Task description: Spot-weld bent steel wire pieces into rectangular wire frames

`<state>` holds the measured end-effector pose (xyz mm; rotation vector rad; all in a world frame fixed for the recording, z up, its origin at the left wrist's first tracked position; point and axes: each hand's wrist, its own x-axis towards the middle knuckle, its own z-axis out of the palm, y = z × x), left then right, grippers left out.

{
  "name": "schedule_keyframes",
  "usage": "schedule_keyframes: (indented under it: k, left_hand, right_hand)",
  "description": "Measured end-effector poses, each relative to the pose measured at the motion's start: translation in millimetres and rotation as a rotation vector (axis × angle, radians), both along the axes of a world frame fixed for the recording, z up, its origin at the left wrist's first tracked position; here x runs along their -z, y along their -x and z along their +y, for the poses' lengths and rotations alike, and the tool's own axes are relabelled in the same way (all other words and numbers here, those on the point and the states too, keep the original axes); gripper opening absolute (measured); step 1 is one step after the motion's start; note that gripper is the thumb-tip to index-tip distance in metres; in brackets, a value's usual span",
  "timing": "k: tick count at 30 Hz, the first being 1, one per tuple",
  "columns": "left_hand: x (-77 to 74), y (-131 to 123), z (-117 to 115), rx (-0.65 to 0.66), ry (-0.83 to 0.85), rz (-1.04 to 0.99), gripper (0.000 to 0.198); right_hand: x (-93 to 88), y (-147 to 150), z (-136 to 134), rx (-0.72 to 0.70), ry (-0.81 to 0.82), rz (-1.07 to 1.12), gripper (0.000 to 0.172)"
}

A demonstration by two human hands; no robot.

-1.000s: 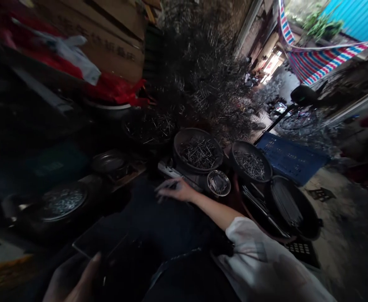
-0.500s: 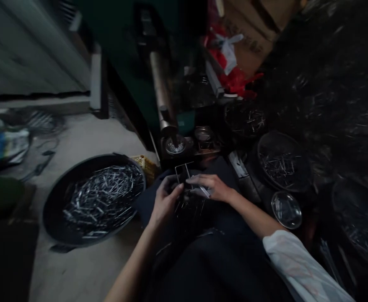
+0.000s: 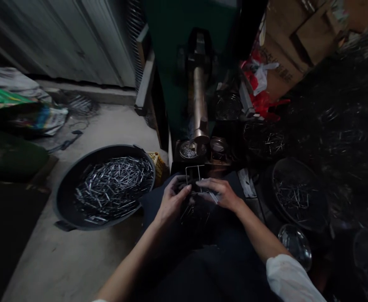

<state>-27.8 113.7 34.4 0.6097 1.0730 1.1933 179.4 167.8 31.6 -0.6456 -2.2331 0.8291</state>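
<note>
The left hand (image 3: 173, 196) pinches a bent wire (image 3: 194, 166) near the frame's centre; the right hand (image 3: 221, 194), beside it, holds thin rods (image 3: 214, 197).

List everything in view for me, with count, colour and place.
Wire frame: one, silvery, centre.
Straight rods: several, silvery, beside wire frame.
Large basin: one, dark grey, left floor.
Metal pieces: many, silvery, in large basin.
Crate: one, yellow, beside large basin.
Machine: one, green, ahead.
Shaft: one, metallic, on machine.
Cardboard: count unclear, brown, upper right.
Plastic bags: count unclear, red and white, by cardboard.
Round pans: several, dark, right.
Shiny bowl: one, silvery, lower right.
Left hand: one, holding wire frame.
Right hand: one, holding straight rods.
Sleeve: white, lower right.
</note>
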Motion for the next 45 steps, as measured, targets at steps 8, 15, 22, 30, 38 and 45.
schedule_keyframes:
  k: [8,15,22,30,38,45]
  left_hand:
    - [1.5,4,12,-0.003,-0.045,-0.004,0.043]
    - [-0.9,3,19,0.010,-0.074,-0.028,0.042]
    - [-2.5,5,23,-0.009,-0.083,-0.027,0.041]
    - [-6.6,3,28,-0.024,-0.113,-0.035,0.040]
    - [3.3,7,36,0.023,-0.131,-0.001,0.045]
    - [-2.8,10,54,-0.003,-0.146,0.083,0.043]
  right_hand:
    - [-2.5,3,15,-0.001,-0.026,-0.003,0.041]
    - [-7.6,5,23,-0.039,-0.024,0.031,0.043]
    - [-11.2,6,29,-0.048,-0.014,0.031,0.042]
    - [-15.1,7,35,-0.046,-0.021,0.017,0.040]
    - [-16.1,8,37,-0.014,0.026,-0.009,0.037]
    - [-10.4,11,47,0.243,0.035,0.033,0.029]
